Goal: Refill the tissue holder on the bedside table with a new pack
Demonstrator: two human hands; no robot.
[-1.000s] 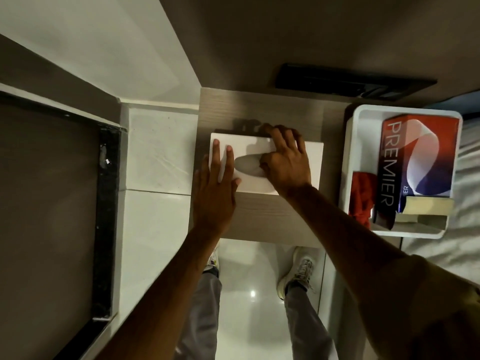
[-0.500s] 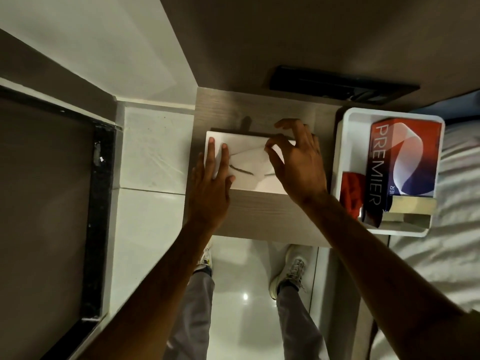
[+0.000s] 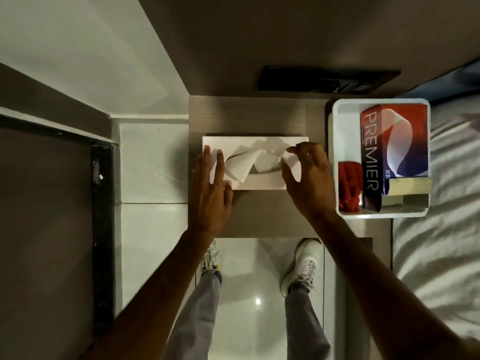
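Note:
A white tissue holder [image 3: 259,183] lies flat on the wooden bedside table [image 3: 259,115]. A white tissue [image 3: 241,165] sticks up crumpled out of its top slot. My left hand [image 3: 210,193] rests flat on the holder's left end, fingers straight and spread, holding nothing. My right hand [image 3: 309,178] hovers over the holder's right end; its fingertips touch the tissue's right tip, with thumb and fingers apart.
A white tray [image 3: 335,157] stands on the table's right side with a red and blue PREMIER tissue box [image 3: 394,141] and a red cloth [image 3: 349,185] in it. A bed [image 3: 441,255] lies to the right. A dark panel [image 3: 324,79] sits on the wall behind.
My right hand has moved from the slot to the holder's right end, and a tissue now stands out of the slot. My left hand stays on the left end.

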